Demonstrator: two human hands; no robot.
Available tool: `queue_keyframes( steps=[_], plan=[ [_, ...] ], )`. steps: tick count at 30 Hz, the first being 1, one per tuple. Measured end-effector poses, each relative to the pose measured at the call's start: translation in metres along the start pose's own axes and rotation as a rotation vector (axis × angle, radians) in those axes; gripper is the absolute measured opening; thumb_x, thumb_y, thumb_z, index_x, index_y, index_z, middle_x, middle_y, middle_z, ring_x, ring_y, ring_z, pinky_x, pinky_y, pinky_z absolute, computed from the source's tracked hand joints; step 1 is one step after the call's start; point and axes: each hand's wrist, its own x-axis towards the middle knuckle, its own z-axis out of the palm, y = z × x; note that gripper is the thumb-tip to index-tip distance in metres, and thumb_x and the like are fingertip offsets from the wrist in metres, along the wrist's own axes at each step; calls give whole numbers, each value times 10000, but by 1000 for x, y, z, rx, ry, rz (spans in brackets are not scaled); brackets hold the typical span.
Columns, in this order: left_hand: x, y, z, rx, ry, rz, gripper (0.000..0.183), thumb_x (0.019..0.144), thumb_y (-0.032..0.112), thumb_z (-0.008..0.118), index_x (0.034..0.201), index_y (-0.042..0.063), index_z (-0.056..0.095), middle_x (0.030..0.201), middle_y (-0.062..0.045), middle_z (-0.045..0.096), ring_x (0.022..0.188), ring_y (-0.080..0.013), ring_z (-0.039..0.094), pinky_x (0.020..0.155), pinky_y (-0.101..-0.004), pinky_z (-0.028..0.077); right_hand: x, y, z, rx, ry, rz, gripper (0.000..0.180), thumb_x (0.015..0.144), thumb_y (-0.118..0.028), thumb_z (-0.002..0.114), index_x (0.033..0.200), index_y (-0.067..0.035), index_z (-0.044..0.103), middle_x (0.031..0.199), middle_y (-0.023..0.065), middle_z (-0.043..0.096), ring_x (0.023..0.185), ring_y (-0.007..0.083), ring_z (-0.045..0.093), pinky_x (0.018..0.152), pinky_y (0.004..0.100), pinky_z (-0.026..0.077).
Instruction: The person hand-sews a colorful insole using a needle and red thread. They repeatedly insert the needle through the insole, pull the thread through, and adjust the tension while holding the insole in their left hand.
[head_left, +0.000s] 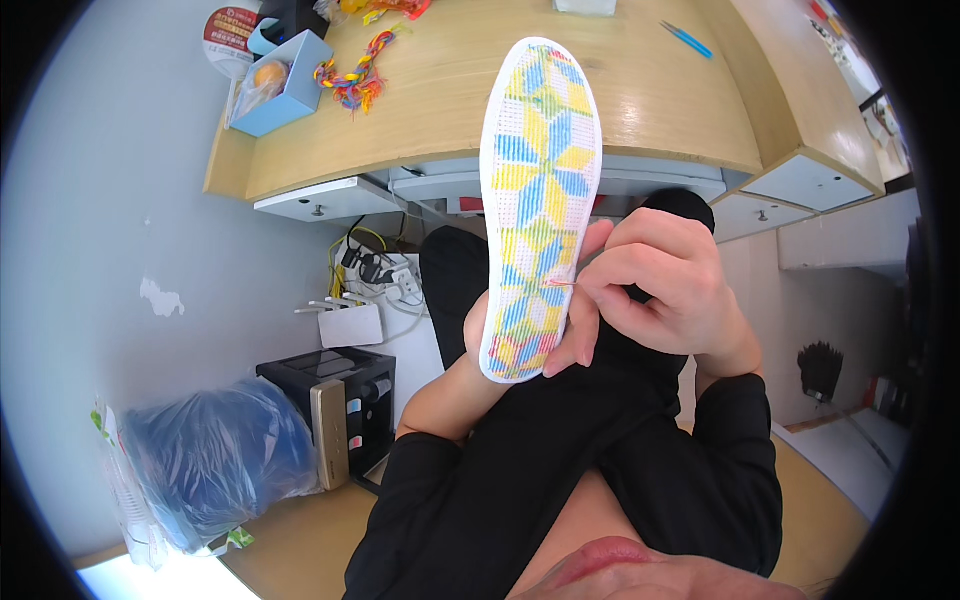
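A white-edged shoe insole (541, 210) is held up before me, its face covered with yellow, blue, green and red stitched diamonds and dotted white patches. My left hand (577, 337) grips it from behind near the lower end, fingers wrapping around the right edge; its palm is mostly hidden by the insole. Beside that edge, the thumb and forefinger of my right hand (660, 285) pinch a thin needle (574, 283). Reddish thread (556, 283) shows at the insole's surface by the needle. How far the needle goes into the insole I cannot tell.
Behind the insole stands a wooden desk (450, 97) bearing a blue box (289, 94), a braided colourful cord (360, 75) and blue thread snips (688, 39). Lower left are a white router (351, 325), a power strip (405, 282), a black printer (330, 367) and a plastic-wrapped blue bundle (225, 442).
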Motion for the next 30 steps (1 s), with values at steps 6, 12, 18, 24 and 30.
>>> queue_keyframes(
  steps=[6, 12, 18, 24, 30],
  plan=[
    [2, -1, -3, 40, 13, -45, 690, 900, 432, 312, 1389, -33, 164, 659, -244, 550, 354, -160, 414, 391, -233, 360, -2, 2, 1, -6, 60, 9, 155, 622, 36, 649, 725, -64, 588, 654, 31, 519, 541, 176, 514, 460, 269, 411],
    [-1, 3, 0, 230, 159, -136, 708, 858, 444, 351, 1405, 25, 189, 666, -220, 554, 400, -154, 441, 427, -232, 380, -7, 0, -3, -64, -1, 36, 144, 639, 18, 645, 730, -66, 570, 661, 36, 491, 547, 191, 527, 470, 277, 437],
    [6, -1, 20, 457, 380, -130, 781, 792, 285, 490, 1415, -3, 117, 691, -89, 508, 505, -109, 424, 479, -197, 317, -20, 3, -6, -130, -3, 94, 142, 635, 26, 632, 731, -57, 566, 641, 41, 463, 509, 199, 481, 452, 276, 414],
    [5, -9, 40, 389, 400, -67, 769, 835, 112, 516, 1419, 1, 27, 1328, -163, 399, 1092, -162, 518, 880, -278, 417, -53, 31, 21, 737, 167, 349, 182, 788, 1, 608, 968, -6, 585, 1036, 83, 579, 817, 141, 588, 694, 277, 487],
    [2, -18, 37, 655, 87, -2, 666, 879, -62, 445, 1421, -28, 60, 1445, -143, 209, 1234, -143, 349, 970, -237, 303, -98, 58, 61, 1583, 250, 425, 589, 764, -126, 700, 1271, -29, 416, 1227, 94, 525, 1093, 191, 537, 895, 341, 464]
  ],
)
